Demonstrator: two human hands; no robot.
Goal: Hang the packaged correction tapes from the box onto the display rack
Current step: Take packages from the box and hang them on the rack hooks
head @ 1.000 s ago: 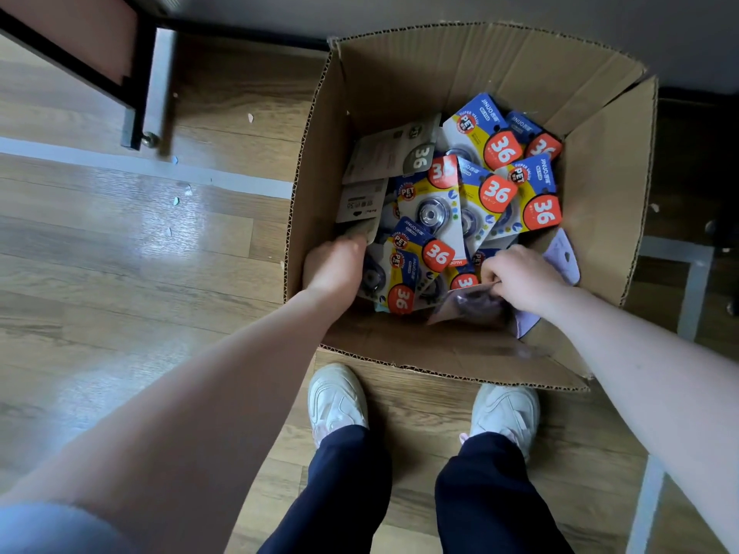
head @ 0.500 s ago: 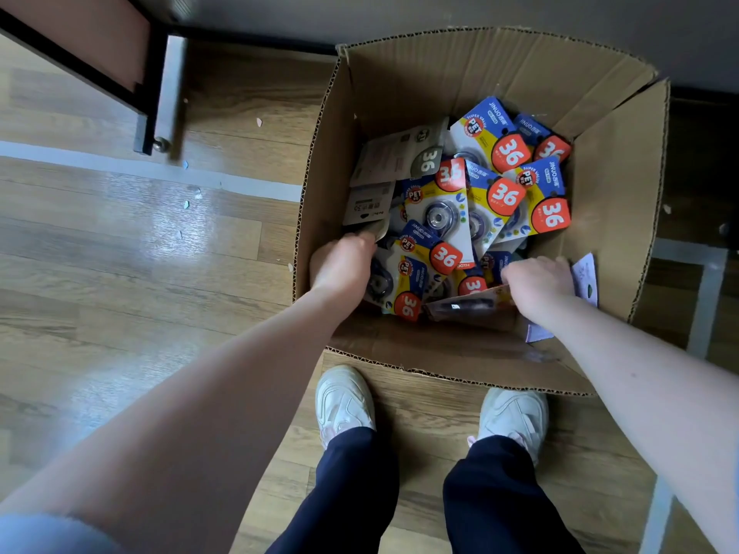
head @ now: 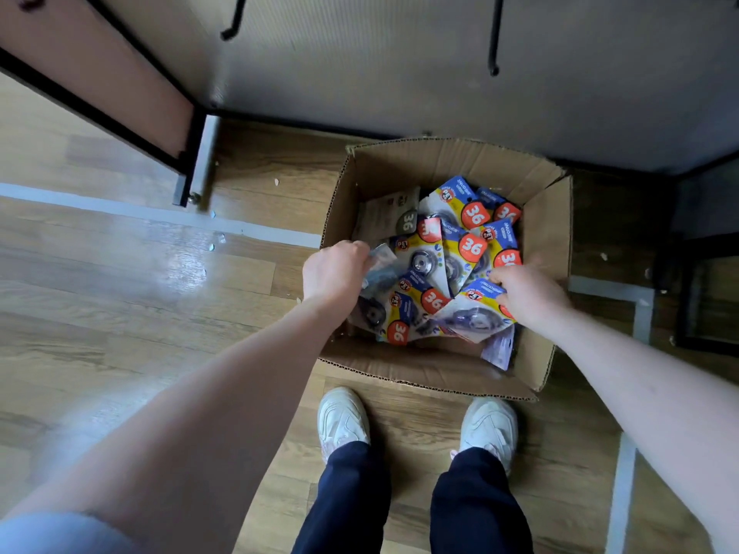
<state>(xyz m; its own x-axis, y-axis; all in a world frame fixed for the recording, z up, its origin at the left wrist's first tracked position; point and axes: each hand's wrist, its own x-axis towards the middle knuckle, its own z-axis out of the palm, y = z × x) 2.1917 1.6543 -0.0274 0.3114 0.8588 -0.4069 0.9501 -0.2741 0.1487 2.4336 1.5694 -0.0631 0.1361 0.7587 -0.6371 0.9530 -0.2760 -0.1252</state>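
Note:
An open cardboard box (head: 440, 161) stands on the floor in front of my feet. Several packaged correction tapes (head: 468, 241), blue and yellow cards with orange "36" stickers, lie piled inside. My left hand (head: 334, 273) is at the box's left side and grips a package (head: 380, 269) by its upper edge. Over at the right side, my right hand (head: 528, 291) grips another package (head: 476, 313) by its blue top edge. The display rack's grey panel (head: 400, 62) rises behind the box, with two black hooks (head: 494, 54) sticking out of it.
A black-framed brown panel (head: 100, 74) with a metal foot stands at the left on the wooden floor. Grey tape lines (head: 624, 473) cross the floor. My white shoes (head: 344, 417) stand right against the box's near flap. A dark frame (head: 704, 293) sits at the far right.
The camera has lifted, so the rack panel and hooks have come into view. Both hands have risen a little with their packages; the right hand's package now shows its blue front.

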